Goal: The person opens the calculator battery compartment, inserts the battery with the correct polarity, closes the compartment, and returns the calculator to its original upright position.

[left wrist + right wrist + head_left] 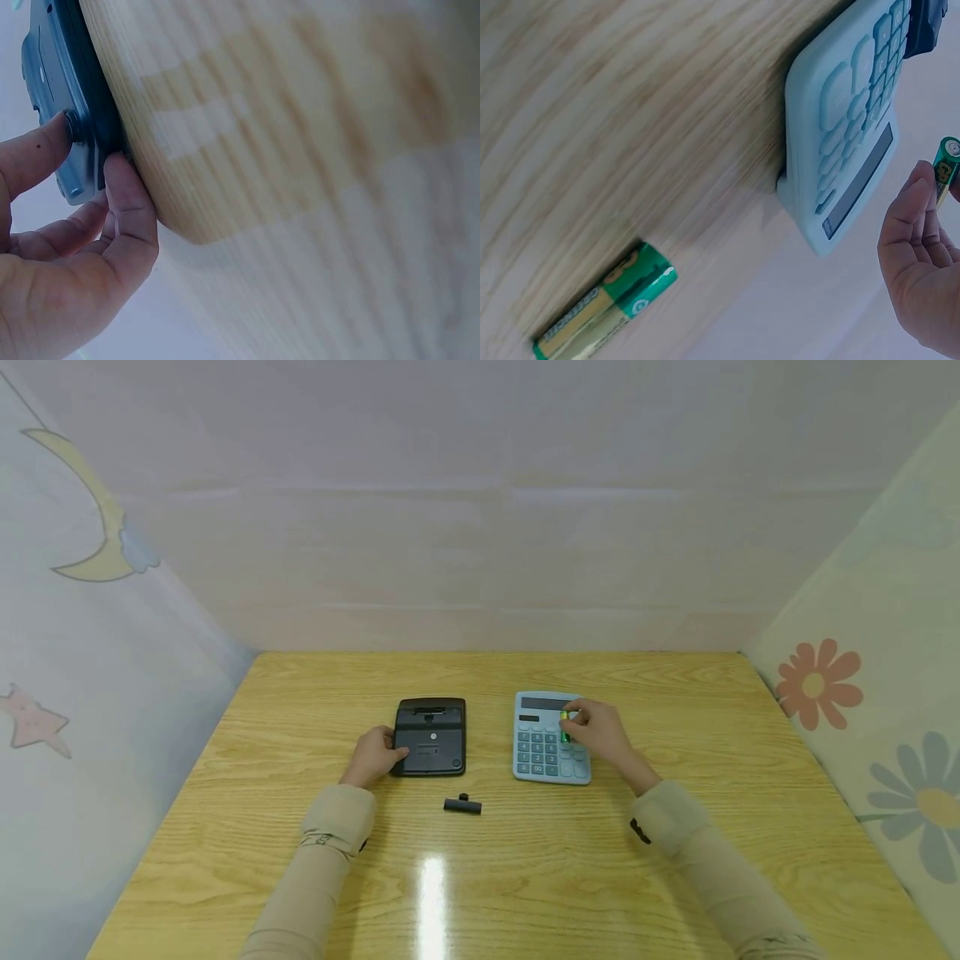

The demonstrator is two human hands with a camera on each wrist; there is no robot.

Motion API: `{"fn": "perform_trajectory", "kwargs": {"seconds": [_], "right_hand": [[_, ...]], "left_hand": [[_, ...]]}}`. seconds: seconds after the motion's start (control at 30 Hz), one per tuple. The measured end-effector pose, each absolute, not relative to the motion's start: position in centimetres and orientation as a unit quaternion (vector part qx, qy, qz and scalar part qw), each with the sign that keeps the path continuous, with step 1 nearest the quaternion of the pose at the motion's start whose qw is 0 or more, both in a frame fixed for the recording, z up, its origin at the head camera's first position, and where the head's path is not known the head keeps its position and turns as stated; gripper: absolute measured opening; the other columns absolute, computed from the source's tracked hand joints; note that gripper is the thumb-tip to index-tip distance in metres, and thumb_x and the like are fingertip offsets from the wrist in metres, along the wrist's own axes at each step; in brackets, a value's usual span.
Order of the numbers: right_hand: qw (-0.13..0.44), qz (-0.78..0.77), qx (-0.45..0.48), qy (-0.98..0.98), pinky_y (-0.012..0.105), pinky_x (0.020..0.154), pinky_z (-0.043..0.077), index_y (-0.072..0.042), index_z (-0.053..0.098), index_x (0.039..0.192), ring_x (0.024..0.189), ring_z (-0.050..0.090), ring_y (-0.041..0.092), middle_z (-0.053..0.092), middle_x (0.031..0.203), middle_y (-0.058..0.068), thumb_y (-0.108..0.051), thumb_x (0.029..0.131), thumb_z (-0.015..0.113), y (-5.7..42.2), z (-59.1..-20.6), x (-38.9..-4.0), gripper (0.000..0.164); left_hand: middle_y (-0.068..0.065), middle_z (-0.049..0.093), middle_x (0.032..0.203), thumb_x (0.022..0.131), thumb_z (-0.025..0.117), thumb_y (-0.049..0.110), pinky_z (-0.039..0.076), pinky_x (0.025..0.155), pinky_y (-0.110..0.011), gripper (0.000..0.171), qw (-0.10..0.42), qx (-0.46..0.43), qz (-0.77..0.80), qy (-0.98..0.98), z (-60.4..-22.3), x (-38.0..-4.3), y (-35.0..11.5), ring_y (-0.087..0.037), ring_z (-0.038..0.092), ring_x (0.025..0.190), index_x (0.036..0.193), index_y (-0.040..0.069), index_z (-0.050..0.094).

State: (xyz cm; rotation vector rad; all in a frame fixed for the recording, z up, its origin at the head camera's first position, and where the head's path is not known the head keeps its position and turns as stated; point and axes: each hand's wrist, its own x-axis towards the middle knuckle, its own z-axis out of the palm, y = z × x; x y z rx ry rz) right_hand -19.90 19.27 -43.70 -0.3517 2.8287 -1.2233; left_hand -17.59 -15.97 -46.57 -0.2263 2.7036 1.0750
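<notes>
Clock bearings from the head view, 12 toward the back wall. Black rectangular plastic calculator [429,762] lies face down on the yellow wood-grain bench [540,868], an uncovered recessed slot [430,712] near its 12 o'clock edge. Left hand [373,756] at its 9 o'clock side: grip clamped on that edge, thumb on the upturned back beside a round foot, fingers at the lower rim. Small black plastic cover with a tab [462,807] lies apart from it, at 5 o'clock.

Light-blue calculator with rounded keys [536,747] lies face up at 3 o'clock from the black one, well apart. Right hand [602,731] reaches over it from 4 o'clock: grip clamped on a green-and-gold cylindrical battery [565,728], thumb and fingertips pinching, raised clear of the keys. Right wrist view: second green-and-gold battery [607,304] lies on its side on the bench, apart from the light-blue calculator.
</notes>
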Motion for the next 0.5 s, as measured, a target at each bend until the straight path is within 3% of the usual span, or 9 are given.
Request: {"fn": "perform_trajectory", "kwargs": {"seconds": [0.5], "right_hand": [[0.021, -0.405, -0.134, 0.904, 0.029, 0.050, 0.044, 0.007, 0.060, 0.107, 0.058, 0.061, 0.025, 0.065, 0.071, 0.010, -0.009, 0.085, 0.061, 16.7, -43.5, -20.4, 0.027]], "left_hand": [[-0.028, 0.053, 0.114, 0.087, 0.062, 0.013, 0.046, 0.081, -0.044, 0.049, 0.120, -0.083, 0.367, 0.919, -46.9, -17.7, -16.1, -0.036, 0.053, 0.103, 0.125, -0.012, 0.044]]}}
